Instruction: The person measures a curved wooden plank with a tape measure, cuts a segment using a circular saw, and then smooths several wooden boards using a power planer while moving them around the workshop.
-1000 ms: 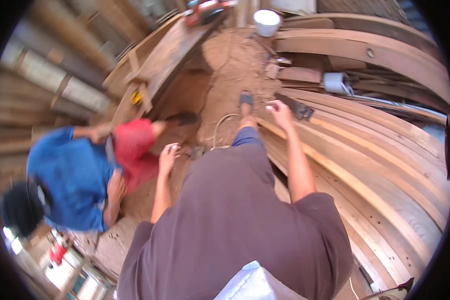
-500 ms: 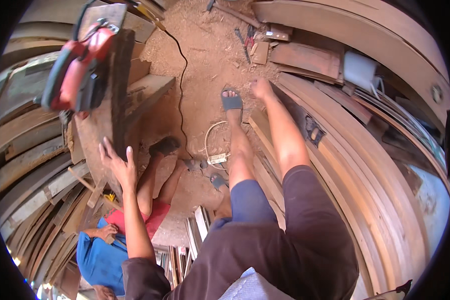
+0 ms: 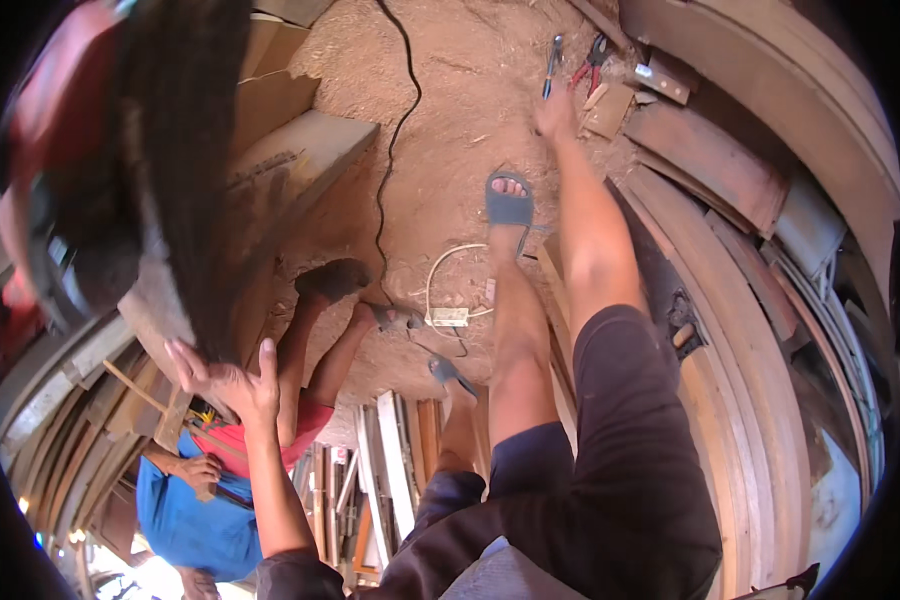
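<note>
My left hand (image 3: pixel 232 385) is open, fingers and thumb spread, at the lower end of a dark upright wooden beam (image 3: pixel 185 190); whether it presses on the wood I cannot tell. Beyond it, a red power tool (image 3: pixel 65 85) sits against the beam, smeared by motion. My right hand (image 3: pixel 558 118) is stretched far forward to the ground, its fingers closed at the end of a slim hand tool (image 3: pixel 553 66) with a dark blue handle and metal head. The fingers partly hide the handle. Close to its right lie red-handled pliers (image 3: pixel 592 65).
A black cable (image 3: pixel 394 150) crosses the sawdust-covered ground to a white power strip (image 3: pixel 448 317). Long planks (image 3: pixel 760 430) are stacked at the right. A person in a blue shirt (image 3: pixel 195 525) sits at lower left, one hand (image 3: pixel 198 470) around a small wooden piece.
My right hand has reached farther forward to the blue-handled tool, which now lies at another angle. The view has shifted, and the beam and red power tool appear farther left.
</note>
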Tool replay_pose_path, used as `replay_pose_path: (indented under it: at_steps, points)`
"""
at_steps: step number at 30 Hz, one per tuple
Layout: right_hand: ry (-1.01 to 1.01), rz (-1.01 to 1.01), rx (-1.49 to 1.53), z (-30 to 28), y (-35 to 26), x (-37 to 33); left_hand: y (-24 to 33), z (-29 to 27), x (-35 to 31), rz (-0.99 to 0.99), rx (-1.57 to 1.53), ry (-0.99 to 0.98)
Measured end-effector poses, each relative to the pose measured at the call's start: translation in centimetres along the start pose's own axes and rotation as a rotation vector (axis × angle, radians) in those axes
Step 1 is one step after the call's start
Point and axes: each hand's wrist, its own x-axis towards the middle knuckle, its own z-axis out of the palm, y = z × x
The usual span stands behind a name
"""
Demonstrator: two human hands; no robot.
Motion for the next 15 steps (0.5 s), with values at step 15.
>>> replay_pose_path:
  at_steps: [15]
  points:
    - [0.079, -1.004, -0.185, -20.4, -6.3, -53.7, 0.5, -16.9, -16.0, 0.098, -0.787, -0.238]
